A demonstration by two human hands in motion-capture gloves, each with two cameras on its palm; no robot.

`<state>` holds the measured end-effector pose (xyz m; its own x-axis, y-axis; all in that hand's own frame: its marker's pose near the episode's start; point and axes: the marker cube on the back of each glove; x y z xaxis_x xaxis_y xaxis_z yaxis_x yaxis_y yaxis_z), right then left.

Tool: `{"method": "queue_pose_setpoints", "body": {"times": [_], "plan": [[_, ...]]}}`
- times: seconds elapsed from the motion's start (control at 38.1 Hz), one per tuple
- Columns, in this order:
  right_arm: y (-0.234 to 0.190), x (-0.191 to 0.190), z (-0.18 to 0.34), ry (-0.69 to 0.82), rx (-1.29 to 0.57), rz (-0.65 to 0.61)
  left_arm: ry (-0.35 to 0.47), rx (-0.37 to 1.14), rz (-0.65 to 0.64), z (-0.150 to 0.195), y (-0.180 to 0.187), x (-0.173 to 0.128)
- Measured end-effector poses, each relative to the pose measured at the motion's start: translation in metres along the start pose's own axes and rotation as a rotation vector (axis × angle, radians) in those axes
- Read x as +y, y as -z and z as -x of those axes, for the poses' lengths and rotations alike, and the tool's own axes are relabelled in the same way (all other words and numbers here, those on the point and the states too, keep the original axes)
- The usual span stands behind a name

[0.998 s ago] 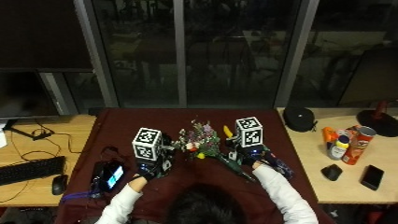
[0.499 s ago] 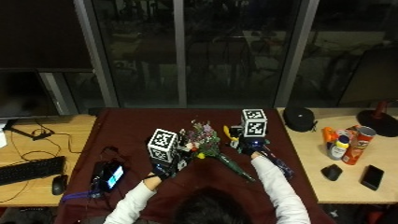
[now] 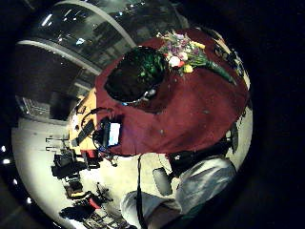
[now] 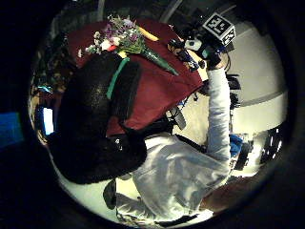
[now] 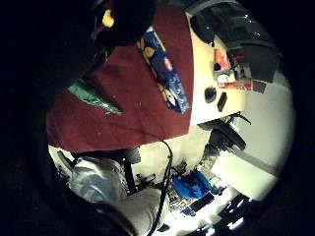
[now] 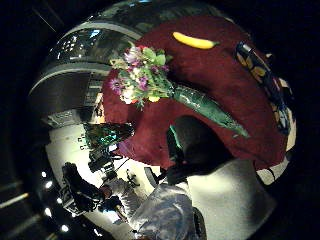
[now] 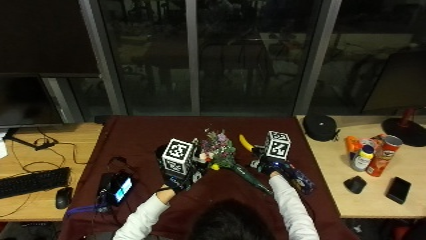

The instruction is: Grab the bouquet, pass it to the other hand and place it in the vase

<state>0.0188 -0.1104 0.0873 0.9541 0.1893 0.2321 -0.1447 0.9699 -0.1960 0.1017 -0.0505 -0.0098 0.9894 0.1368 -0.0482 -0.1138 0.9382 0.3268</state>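
Note:
The bouquet (image 7: 219, 150) of purple, white and yellow flowers lies on the maroon tablecloth (image 7: 140, 140), and its green wrapped stem (image 7: 251, 179) points toward the person. My left hand (image 7: 174, 179) hovers just left of the flowers, fingers relaxed and holding nothing. My right hand (image 7: 269, 167) hovers just right of the stem, also holding nothing. The right thumb side palm view shows the bouquet (image 6: 145, 75) flat on the cloth with no fingers around it. A dark rounded shape (image 3: 136, 76) sits beside the bouquet (image 3: 183, 52); I cannot tell whether it is the vase.
A yellow banana (image 7: 245, 142) lies behind the right hand, and a blue patterned packet (image 7: 298, 179) lies to that hand's right. At the cloth's left edge sits a lit phone (image 7: 121, 189). Cans, bottles and dark gadgets stand on the right wooden table (image 7: 333, 190).
My left hand has moved right, closer to the bouquet. My right hand rose slightly, then came back down beside the stem. The bouquet has stayed on the cloth.

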Motion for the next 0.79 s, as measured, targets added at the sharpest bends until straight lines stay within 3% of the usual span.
{"method": "queue_pose_setpoints", "body": {"times": [0.11,0.26,0.39,0.55,0.79], "plan": [[-0.034,-0.022,-0.011,-0.025,-0.024,0.049,-0.004,0.003,0.001,-0.001,-0.001,0.0],[-0.074,-0.02,-0.012,-0.026,-0.044,0.147,0.003,0.001,0.006,0.0,0.001,0.0],[-0.084,0.008,0.001,-0.02,-0.021,0.174,0.013,-0.002,0.014,0.003,-0.001,-0.002],[-0.097,0.002,0.003,-0.049,0.043,0.122,0.02,0.003,0.024,0.006,-0.003,-0.002],[-0.103,0.008,0.005,-0.077,0.103,0.148,0.024,0.003,0.017,0.009,0.003,0.003]]}}
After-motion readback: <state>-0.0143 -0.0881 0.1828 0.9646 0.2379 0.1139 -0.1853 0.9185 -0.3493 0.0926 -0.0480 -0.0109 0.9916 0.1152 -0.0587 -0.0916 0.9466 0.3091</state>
